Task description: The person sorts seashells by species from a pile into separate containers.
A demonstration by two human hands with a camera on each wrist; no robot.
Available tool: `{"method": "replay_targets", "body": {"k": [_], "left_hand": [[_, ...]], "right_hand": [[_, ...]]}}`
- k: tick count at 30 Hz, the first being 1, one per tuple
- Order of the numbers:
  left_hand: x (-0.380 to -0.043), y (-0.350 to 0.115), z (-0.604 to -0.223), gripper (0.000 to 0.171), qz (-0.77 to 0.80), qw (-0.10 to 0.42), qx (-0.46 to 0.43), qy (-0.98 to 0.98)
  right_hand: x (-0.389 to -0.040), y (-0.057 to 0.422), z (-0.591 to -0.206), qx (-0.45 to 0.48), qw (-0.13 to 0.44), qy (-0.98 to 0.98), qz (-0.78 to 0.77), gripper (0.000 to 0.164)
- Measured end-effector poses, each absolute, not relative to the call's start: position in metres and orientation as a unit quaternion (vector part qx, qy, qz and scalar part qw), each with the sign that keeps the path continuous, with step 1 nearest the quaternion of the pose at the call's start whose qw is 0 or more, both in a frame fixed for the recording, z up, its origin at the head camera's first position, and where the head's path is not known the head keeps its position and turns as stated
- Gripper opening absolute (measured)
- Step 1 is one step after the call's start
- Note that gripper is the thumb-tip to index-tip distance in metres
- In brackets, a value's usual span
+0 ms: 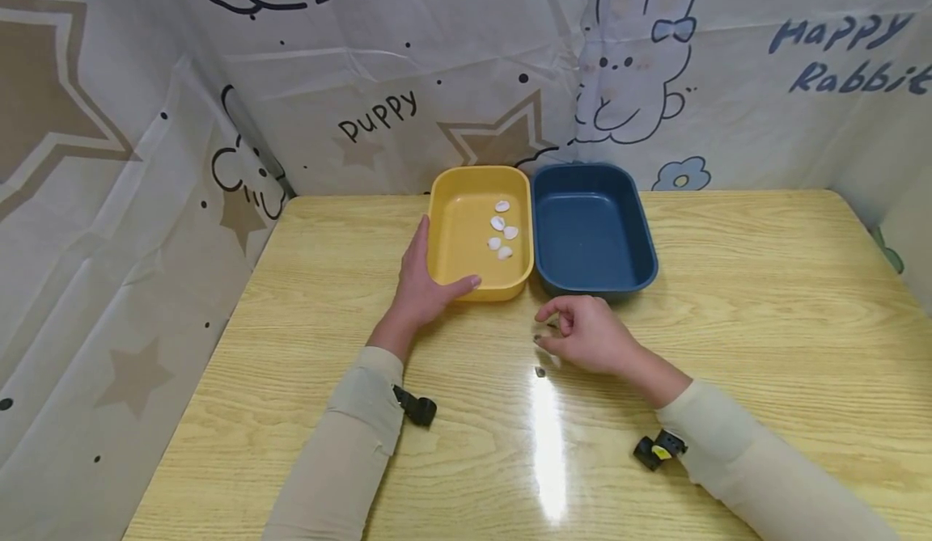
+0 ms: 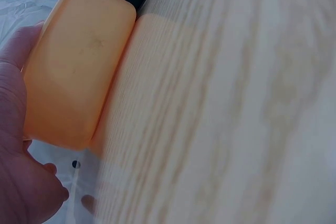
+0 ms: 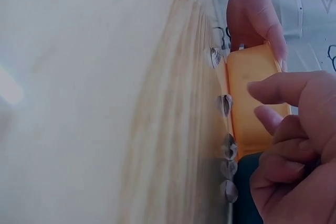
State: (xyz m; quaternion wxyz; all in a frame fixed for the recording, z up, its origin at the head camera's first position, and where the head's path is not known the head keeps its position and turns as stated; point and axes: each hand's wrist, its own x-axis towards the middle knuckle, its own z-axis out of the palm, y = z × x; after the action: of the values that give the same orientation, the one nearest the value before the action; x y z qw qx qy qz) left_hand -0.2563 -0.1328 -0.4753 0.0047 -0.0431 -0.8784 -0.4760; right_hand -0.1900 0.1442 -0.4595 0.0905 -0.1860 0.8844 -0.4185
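Observation:
My left hand [image 1: 424, 286] holds the near left corner of a yellow plastic bin [image 1: 451, 201], fingers along its side wall and thumb at the front rim. Inside that bin lie several small white seashells [image 1: 497, 223]. In front of a dark blue bin [image 1: 637, 226], my right hand [image 1: 593, 335] is low over the table, thumb and forefinger apart, the other fingers bent. Between thumb and forefinger nothing shows in the right wrist view. There, several grey-white shells [image 3: 224, 105] lie in a row on the table by the bins; the head view shows a small shell [image 1: 540, 371] below the hand.
The two bins stand side by side at the back of the wood-grain table [image 1: 757, 306], close to a printed cloth backdrop [image 1: 495, 48]. More cloth hangs along the left side. A bright reflection crosses the table's middle. Each sleeve carries a black wrist camera [image 1: 417, 407].

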Motion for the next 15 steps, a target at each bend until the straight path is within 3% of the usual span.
{"method": "replay_targets", "body": {"k": [15], "left_hand": [[-0.256,-0.133,-0.475,0.126,-0.481,0.003,-0.037,-0.876]], "right_hand": [[-0.195,0.145,-0.472,-0.213,0.088,0.909,-0.347,0.012]]}}
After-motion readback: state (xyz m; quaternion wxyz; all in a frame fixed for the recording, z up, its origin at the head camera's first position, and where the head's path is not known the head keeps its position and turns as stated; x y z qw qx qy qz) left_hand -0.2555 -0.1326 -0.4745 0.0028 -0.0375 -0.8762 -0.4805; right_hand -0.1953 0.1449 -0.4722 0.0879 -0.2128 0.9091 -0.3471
